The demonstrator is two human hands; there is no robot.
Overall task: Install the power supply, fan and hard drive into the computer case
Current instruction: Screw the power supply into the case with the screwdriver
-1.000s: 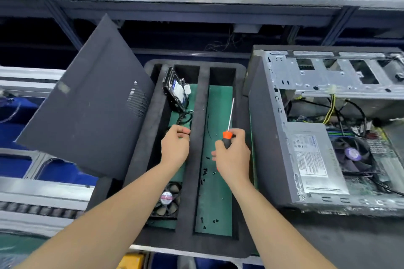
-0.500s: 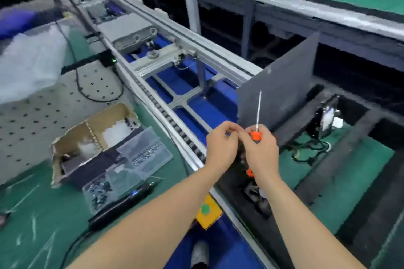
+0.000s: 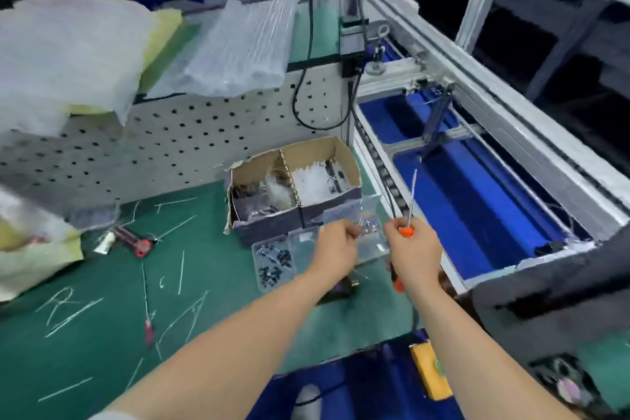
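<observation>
My right hand [image 3: 414,254] grips a screwdriver [image 3: 407,231] by its orange and black handle, with the thin shaft pointing up. My left hand [image 3: 335,249] hovers beside it with fingers curled, over the raised lid of a clear plastic screw box [image 3: 272,261] that holds black screws. Whether its fingertips pinch anything is hidden. A blurred fan [image 3: 566,385] lies in the dark foam tray [image 3: 545,283] at the lower right. The computer case, power supply and hard drive are out of view.
A cardboard box [image 3: 259,225] of small parts stands behind the screw box on the green bench mat [image 3: 102,300]. A red-handled tool [image 3: 134,242] and cut cable ties lie to the left. A conveyor with blue trays [image 3: 470,201] runs along the right.
My view has swung left from the foam tray and case to the side bench. Both hands moved with it and now hang over the screw box; the right hand still holds the screwdriver.
</observation>
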